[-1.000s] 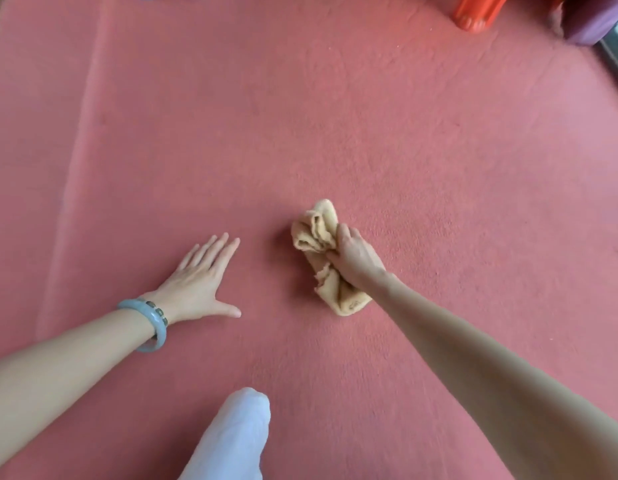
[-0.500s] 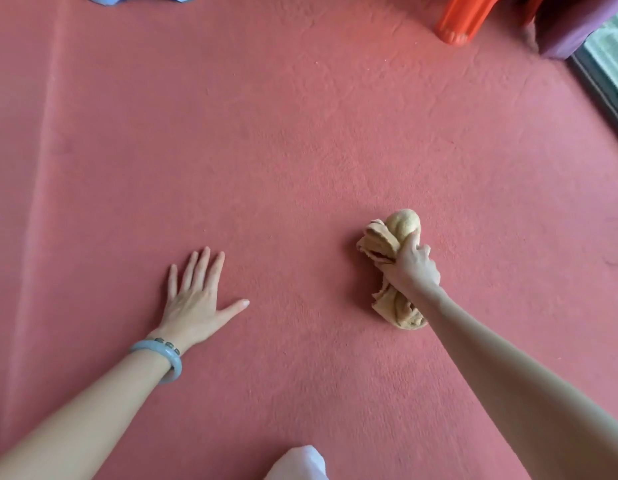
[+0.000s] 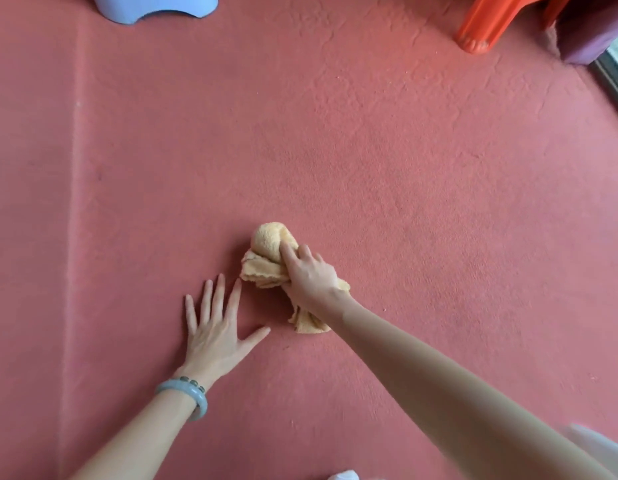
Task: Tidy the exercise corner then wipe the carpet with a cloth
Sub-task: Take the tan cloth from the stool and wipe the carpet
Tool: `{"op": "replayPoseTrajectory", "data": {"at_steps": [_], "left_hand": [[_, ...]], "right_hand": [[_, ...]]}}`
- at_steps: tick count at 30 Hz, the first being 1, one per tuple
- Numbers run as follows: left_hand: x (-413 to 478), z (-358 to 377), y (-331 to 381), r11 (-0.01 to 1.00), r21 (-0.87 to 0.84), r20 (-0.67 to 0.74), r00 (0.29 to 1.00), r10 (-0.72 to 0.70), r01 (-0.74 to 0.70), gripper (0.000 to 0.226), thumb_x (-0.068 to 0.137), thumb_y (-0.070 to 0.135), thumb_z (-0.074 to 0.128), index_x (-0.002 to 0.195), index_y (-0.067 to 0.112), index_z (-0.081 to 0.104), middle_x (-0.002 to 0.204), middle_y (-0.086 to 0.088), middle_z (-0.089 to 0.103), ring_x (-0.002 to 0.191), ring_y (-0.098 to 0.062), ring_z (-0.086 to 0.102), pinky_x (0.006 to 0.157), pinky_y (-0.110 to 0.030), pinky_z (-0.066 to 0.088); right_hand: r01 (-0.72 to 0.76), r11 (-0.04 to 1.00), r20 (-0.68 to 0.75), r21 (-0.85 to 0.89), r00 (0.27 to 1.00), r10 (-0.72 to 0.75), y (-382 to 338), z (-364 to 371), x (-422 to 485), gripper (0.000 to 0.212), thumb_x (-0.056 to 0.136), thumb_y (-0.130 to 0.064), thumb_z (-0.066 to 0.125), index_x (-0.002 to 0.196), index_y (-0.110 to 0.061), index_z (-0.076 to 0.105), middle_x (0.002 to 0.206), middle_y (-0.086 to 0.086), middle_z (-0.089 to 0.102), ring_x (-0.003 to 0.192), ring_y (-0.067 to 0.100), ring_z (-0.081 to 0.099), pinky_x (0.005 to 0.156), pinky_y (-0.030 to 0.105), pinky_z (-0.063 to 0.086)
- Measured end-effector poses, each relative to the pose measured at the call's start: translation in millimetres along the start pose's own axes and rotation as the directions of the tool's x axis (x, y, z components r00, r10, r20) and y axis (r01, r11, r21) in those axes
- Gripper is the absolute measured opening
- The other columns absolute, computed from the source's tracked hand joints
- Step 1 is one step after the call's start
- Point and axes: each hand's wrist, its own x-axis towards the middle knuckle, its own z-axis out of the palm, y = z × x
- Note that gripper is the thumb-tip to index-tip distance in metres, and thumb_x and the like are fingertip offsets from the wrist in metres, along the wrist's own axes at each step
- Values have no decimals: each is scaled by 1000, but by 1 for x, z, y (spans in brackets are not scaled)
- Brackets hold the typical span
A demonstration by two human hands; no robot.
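Note:
A crumpled yellow cloth [image 3: 267,249] lies on the pink-red carpet [image 3: 404,185] near the middle of the view. My right hand [image 3: 309,277] grips the bunched cloth from above and presses it onto the carpet, its fingers curled over the cloth's middle. My left hand [image 3: 215,327] lies flat on the carpet just left of the cloth, fingers spread and straight; its index fingertip is close to the cloth's left edge. A pale blue-grey bangle sits on the left wrist.
A pale blue plastic object [image 3: 155,6] stands at the top left edge. An orange plastic leg [image 3: 487,24] and a purple cushion-like thing [image 3: 591,32] are at the top right. A dark floor strip [image 3: 612,81] borders the carpet on the right. A crease [image 3: 75,168] runs down the carpet's left side.
My right hand has dragged the cloth leftward, back toward my left hand. The left hand has stayed flat on the carpet. The view has shifted, showing more of the blue object.

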Motion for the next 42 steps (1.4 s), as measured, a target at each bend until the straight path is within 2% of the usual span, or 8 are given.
{"op": "replayPoseTrajectory", "data": {"at_steps": [6, 12, 18, 22, 26, 31, 36, 42], "left_hand": [[11, -7, -2, 998, 53, -58, 998, 39, -36, 98, 72, 80, 28, 148, 18, 24, 156, -11, 19, 144, -27, 10, 115, -56, 5], [34, -18, 10, 998, 54, -89, 995, 39, -34, 97, 72, 80, 19, 151, 24, 9, 159, -9, 5, 146, -25, 0, 116, -49, -5], [49, -20, 28, 999, 25, 77, 996, -44, 42, 104, 60, 88, 9, 142, 35, -26, 154, -4, -29, 140, -20, -29, 113, -49, -16], [51, -31, 26, 999, 48, 248, 968, -35, 24, 125, 58, 84, 52, 130, 39, -40, 142, -1, -46, 133, -19, -40, 112, -49, -19], [51, -36, 30, 997, 67, 276, 960, -56, 38, 138, 49, 79, 65, 127, 39, -42, 137, 1, -50, 130, -17, -43, 112, -49, -19], [51, -39, 32, 995, 86, 289, 954, -75, 52, 138, 47, 81, 63, 128, 37, -41, 136, 2, -50, 130, -17, -43, 112, -49, -19], [52, -40, 32, 989, 138, 353, 930, -99, 53, 141, 53, 85, 55, 133, 15, -37, 134, -2, -42, 127, -17, -42, 112, -50, -20], [51, -40, 31, 997, 62, 311, 948, -70, 53, 140, 47, 83, 61, 126, 39, -46, 133, 3, -55, 130, -19, -45, 111, -48, -22]], "right_hand": [[53, 998, 2, 22, 999, -53, 45, -21, 18, 61, 78, -35, 65, 128, -18, 34, 112, 7, 46, 99, 31, 55, 66, 37, 44], [-209, 971, -129, 113, 966, 223, 145, -57, 23, 52, 79, -33, 65, 120, -13, 41, 108, 12, 49, 89, 36, 59, 61, 36, 40], [-535, 832, -239, 149, 797, 555, 259, -97, 26, 45, 81, -34, 63, 115, -12, 43, 110, 23, 48, 98, 44, 56, 71, 42, 40], [-653, 725, -246, 218, 682, 689, 282, -117, 48, 39, 83, -30, 54, 116, -10, 45, 114, 25, 53, 104, 45, 55, 82, 46, 44], [-501, 832, -270, 237, 789, 552, 212, -104, 95, 29, 88, -25, 45, 115, -14, 47, 109, 21, 61, 101, 40, 59, 74, 38, 41], [-54, 998, -173, 35, 983, 59, 34, -54, 118, 33, 94, -15, 37, 126, -21, 41, 121, 14, 52, 103, 38, 58, 74, 39, 42], [421, 904, 64, -70, 907, -417, -59, -30, 104, 36, 95, -17, 37, 131, -20, 40, 126, 13, 51, 106, 36, 57, 67, 36, 37], [203, 977, 23, 61, 979, -205, 14, -77, 152, 48, 87, -31, 55, 131, -18, 40, 123, 13, 57, 110, 33, 58, 80, 37, 46]]}}
